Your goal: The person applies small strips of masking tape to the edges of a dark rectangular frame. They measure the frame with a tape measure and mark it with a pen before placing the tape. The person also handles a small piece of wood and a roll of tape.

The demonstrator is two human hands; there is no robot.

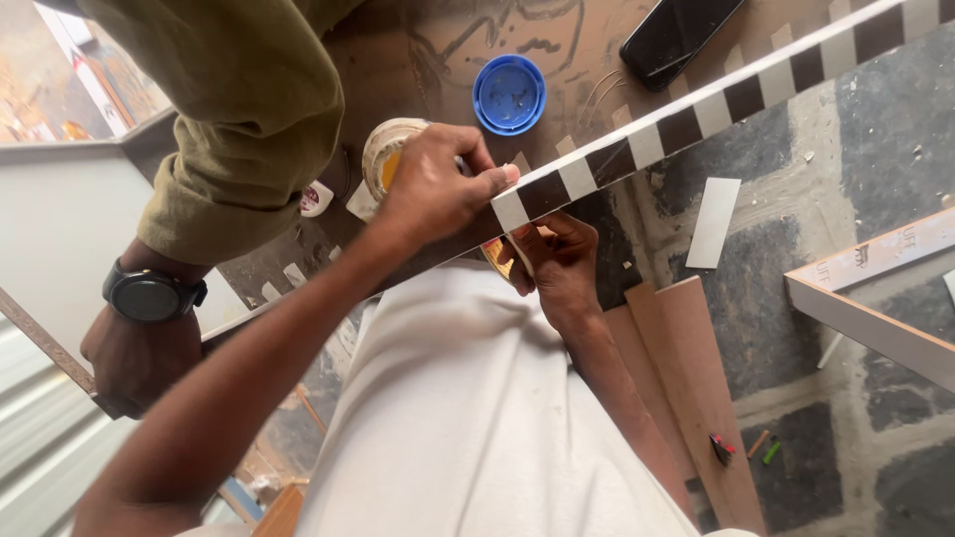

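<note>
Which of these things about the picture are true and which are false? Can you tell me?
1. The left hand presses a pale strip onto the edge of the board. True.
2. The round lid lying on the board is red. False: it is blue.
3. A dark phone lies on the board, near the top. True.
4. The right hand is above the board, pointing at the lid. False: it is under the board's edge, holding something partly hidden.
5. Another person's arm, in an olive sleeve, wears a dark wristwatch. True.
6. The board's edge is one plain colour. False: pale strips alternate with dark gaps.
</note>
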